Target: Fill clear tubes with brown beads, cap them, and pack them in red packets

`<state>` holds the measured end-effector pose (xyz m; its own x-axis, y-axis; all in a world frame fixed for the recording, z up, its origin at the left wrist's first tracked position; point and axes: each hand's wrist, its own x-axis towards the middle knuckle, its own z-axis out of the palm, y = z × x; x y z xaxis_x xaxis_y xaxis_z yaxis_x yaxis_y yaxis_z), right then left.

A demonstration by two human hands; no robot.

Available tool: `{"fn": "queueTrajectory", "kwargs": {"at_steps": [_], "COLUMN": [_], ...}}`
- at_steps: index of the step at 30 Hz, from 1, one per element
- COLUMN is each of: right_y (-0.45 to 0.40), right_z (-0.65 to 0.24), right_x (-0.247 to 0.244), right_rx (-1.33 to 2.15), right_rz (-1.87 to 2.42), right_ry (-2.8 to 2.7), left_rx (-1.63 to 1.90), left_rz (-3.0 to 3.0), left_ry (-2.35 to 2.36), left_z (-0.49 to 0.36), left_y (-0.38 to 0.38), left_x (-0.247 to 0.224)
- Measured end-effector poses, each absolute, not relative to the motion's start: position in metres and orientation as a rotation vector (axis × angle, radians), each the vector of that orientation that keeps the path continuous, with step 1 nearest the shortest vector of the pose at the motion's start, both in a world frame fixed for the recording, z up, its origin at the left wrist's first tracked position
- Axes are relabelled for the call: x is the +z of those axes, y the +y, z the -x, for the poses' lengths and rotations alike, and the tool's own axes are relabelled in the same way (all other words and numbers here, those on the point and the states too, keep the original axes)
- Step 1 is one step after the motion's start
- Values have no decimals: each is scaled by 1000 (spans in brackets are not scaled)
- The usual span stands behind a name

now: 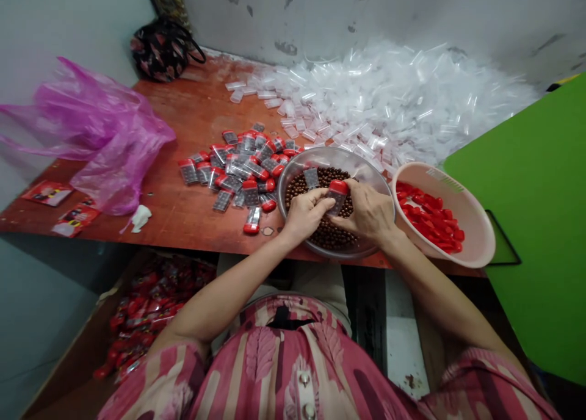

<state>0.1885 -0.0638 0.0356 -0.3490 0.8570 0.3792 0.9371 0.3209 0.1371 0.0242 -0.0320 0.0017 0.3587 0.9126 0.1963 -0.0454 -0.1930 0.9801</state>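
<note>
Between both hands, over a metal bowl point(293, 163), is a small clear plastic container with a red cap point(337, 188). My left hand point(307, 213) pinches it from the left, and my right hand point(368, 211) grips its cap and right side. Dark brown balls point(336, 235) fill much of the bowl below. A clear case point(312, 177) without a red cap lies on the balls, just beyond my left hand. Left of the bowl is a heap of red-capped clear containers point(247, 163) with dark contents.
Loose clear cases point(389, 96) are piled along the wall. A pale pink basin point(476, 224) of red caps point(428, 215) stands right of the bowl, near a green panel point(535, 224). A pink plastic bag point(119, 139) and a dark floral bag point(162, 50) lie left. Below is a box of red packets point(151, 304).
</note>
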Motion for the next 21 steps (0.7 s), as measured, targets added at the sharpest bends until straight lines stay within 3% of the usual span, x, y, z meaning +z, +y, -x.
{"fn": "queueTrajectory", "kwargs": {"at_steps": [7, 16, 21], "right_y": [-63, -18, 24], "right_z": [-186, -192, -188], "right_x": [37, 35, 15], "right_rx": [-398, 390, 472], "right_rz": [1635, 1680, 1783], "right_ry": [-2338, -2117, -2247], "left_rx": [1115, 1381, 1582], "left_rz": [-1487, -1119, -1370], "left_ry": [838, 746, 970], "left_z": [-25, 2, 44], "left_y": [-33, 15, 67], "left_x": [2, 15, 18]}}
